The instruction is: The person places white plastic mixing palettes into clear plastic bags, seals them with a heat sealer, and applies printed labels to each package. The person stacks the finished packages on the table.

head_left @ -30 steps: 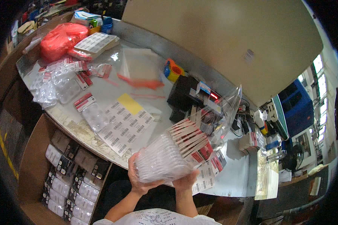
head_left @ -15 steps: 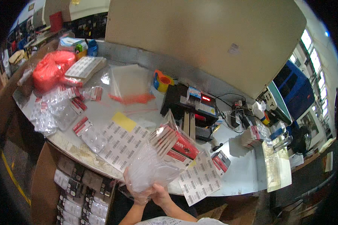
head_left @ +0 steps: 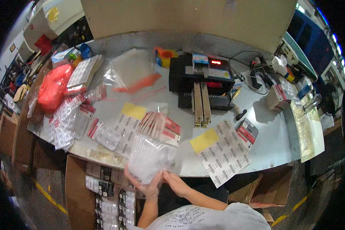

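Observation:
A clear plastic bag point(head_left: 153, 157) with a stack of red-and-white carded blister packs inside is in front of me, over the bench's near edge. My left hand point(head_left: 145, 184) grips its lower left side from below, partly behind the plastic. At the bag's lower right corner my right hand point(head_left: 175, 184) is closed in a pinch, seemingly on the bag's plastic edge. Under and beside the bag lie a barcode label sheet point(head_left: 122, 140) and a single blister pack point(head_left: 104, 135). Another label sheet point(head_left: 228, 153) with a yellow patch lies to the right, overhanging the edge.
A black machine point(head_left: 201, 82) with a red display stands at the back. Loose blister packs point(head_left: 67, 122), a red plastic bag point(head_left: 55, 87) and flat clear bags point(head_left: 131, 69) are on the left. A stack of boxes point(head_left: 278, 97) is right; an open carton point(head_left: 80, 191) of packs stands below.
The bag has swung from leaning right to more upright. My right hand has shifted to its lower right corner. The whole view has turned and shifted.

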`<state>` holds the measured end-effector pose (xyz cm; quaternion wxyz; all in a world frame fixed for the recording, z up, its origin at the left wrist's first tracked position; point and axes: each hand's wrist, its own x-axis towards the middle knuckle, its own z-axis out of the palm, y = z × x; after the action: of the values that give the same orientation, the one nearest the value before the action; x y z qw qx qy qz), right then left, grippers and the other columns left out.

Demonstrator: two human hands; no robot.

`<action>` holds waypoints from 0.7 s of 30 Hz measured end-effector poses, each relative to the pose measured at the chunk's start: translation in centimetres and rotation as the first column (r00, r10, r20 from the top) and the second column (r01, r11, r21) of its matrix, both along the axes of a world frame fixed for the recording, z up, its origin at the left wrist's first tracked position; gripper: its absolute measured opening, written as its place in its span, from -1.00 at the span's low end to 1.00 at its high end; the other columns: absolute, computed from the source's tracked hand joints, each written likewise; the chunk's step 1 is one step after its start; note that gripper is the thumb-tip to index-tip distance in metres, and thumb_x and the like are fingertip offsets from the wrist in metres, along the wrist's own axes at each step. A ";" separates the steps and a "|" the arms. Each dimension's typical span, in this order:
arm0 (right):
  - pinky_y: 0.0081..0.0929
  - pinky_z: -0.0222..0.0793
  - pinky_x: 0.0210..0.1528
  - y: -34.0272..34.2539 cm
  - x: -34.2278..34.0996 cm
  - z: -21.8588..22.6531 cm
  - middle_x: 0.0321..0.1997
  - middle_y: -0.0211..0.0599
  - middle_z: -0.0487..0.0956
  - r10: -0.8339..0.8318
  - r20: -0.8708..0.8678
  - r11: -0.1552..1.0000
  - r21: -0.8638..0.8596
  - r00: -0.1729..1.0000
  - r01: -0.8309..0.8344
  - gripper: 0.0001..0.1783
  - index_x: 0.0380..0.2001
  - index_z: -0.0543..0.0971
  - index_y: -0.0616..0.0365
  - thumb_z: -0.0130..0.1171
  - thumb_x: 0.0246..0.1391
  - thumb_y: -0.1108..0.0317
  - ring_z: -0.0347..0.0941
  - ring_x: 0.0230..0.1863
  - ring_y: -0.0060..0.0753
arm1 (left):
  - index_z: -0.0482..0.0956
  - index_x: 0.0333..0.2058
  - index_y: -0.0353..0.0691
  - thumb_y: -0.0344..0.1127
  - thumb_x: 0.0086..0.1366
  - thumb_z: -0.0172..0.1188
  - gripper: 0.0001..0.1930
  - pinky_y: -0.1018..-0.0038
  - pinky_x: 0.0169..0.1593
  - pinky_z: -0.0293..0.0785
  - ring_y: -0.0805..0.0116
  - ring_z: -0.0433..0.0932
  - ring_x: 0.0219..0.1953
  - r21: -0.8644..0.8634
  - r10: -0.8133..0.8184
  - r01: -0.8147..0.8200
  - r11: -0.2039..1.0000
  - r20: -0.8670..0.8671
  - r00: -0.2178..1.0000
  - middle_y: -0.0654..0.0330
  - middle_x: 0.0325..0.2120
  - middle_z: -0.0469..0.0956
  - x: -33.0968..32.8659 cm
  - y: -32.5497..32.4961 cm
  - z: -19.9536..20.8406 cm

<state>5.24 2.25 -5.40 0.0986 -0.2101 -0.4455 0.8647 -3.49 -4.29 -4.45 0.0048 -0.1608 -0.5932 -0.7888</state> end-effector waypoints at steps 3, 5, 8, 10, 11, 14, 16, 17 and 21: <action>-0.47 0.21 0.16 2.1 2.9 -0.5 0.06 -0.21 0.46 0.222 0.123 0.921 0.299 0.967 -0.250 -0.49 0.13 0.32 0.37 -0.05 0.28 0.18 0.36 0.06 -0.45 | -0.04 0.22 -0.33 -0.27 -0.24 0.50 0.09 0.18 0.14 0.24 0.05 0.27 0.10 -0.505 -0.135 -0.081 0.860 -0.378 0.916 -0.02 0.07 0.23 -2.1 -0.6 0.3; -0.50 0.29 0.10 3.5 4.1 0.7 0.01 -0.18 0.53 0.218 0.263 0.894 0.333 0.940 -0.301 -0.53 0.07 0.40 0.34 0.06 0.21 0.22 0.43 0.02 -0.48 | -0.05 0.20 -0.32 -0.14 -0.20 0.50 0.08 0.17 0.13 0.23 -0.05 0.29 0.08 -0.668 -0.341 -0.085 0.739 -0.480 0.808 -0.13 0.06 0.24 -2.9 -0.4 -0.6; -0.54 0.36 0.00 4.9 4.3 3.3 -0.15 -0.23 0.61 0.114 0.308 0.832 0.489 0.944 -0.260 -0.60 0.01 0.46 0.27 0.12 0.17 0.26 0.50 -0.09 -0.50 | -0.18 0.22 -0.38 -0.04 -0.26 0.55 0.25 0.17 0.20 0.15 -0.06 0.24 0.14 -0.647 -0.288 0.086 0.757 -0.214 0.933 -0.17 0.12 0.18 -2.7 -0.3 -2.0; -0.48 0.40 -0.02 5.1 4.0 4.6 -0.16 -0.20 0.61 0.052 0.298 0.824 0.526 0.953 -0.210 -0.62 -0.03 0.48 0.28 0.13 0.16 0.26 0.52 -0.13 -0.44 | -0.19 0.22 -0.38 -0.04 -0.28 0.57 0.27 0.18 0.21 0.15 -0.04 0.24 0.15 -0.588 -0.282 0.124 0.799 -0.185 0.941 -0.16 0.12 0.17 -1.9 -0.3 -2.6; -0.45 0.41 -0.04 5.2 3.7 5.0 -0.17 -0.18 0.61 -0.010 0.307 0.827 0.538 0.952 -0.165 -0.62 -0.04 0.49 0.28 0.13 0.15 0.26 0.53 -0.16 -0.41 | -0.18 0.22 -0.39 -0.05 -0.28 0.57 0.26 0.18 0.21 0.15 -0.04 0.24 0.15 -0.562 -0.274 0.136 0.816 -0.170 0.947 -0.16 0.12 0.17 -1.4 -0.3 -2.7; -0.40 0.38 -0.18 5.2 3.0 5.6 -0.32 -0.21 0.60 -0.216 0.088 0.455 0.890 0.972 0.020 -0.74 -0.18 0.55 0.21 0.22 0.01 0.42 0.53 -0.27 -0.28 | -0.17 0.22 -0.39 -0.10 -0.30 0.58 0.25 0.20 0.21 0.17 -0.02 0.24 0.16 -0.533 -0.217 0.093 0.841 -0.176 0.960 -0.16 0.12 0.18 -0.6 -0.2 -2.4; -0.37 0.30 -0.25 5.5 2.5 5.7 -0.36 -0.29 0.56 -0.263 -0.116 0.166 0.973 0.958 0.163 -0.72 -0.28 0.56 0.12 0.27 -0.16 0.53 0.49 -0.29 -0.24 | -0.14 0.22 -0.37 -0.16 -0.30 0.57 0.22 0.22 0.20 0.20 -0.01 0.26 0.15 -0.551 -0.194 0.068 0.832 -0.173 0.966 -0.15 0.11 0.20 -0.7 0.0 -2.1; -0.38 0.31 -0.24 5.8 2.3 5.7 -0.34 -0.31 0.55 -0.213 -0.171 0.072 0.979 0.962 0.190 -0.72 -0.28 0.57 0.12 0.26 -0.16 0.53 0.48 -0.26 -0.26 | -0.13 0.22 -0.37 -0.16 -0.30 0.57 0.22 0.22 0.20 0.20 0.00 0.27 0.14 -0.541 -0.214 0.089 0.836 -0.173 0.961 -0.14 0.11 0.21 -0.9 0.0 -2.0; -0.40 0.29 -0.17 7.0 1.3 5.8 -0.23 -0.42 0.53 -0.046 -0.148 -0.179 0.974 0.988 0.138 -0.70 -0.25 0.58 0.08 0.21 -0.17 0.52 0.46 -0.15 -0.33 | -0.09 0.21 -0.35 -0.15 -0.31 0.57 0.19 0.25 0.18 0.24 0.03 0.30 0.12 -0.530 -0.264 0.164 0.832 -0.119 0.957 -0.08 0.09 0.23 -1.7 -0.2 -2.0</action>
<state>6.57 9.24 0.42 0.2992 -0.0651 -0.9281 0.2121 -5.24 -4.48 -6.42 -0.0712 -0.2954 -0.7571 -0.5783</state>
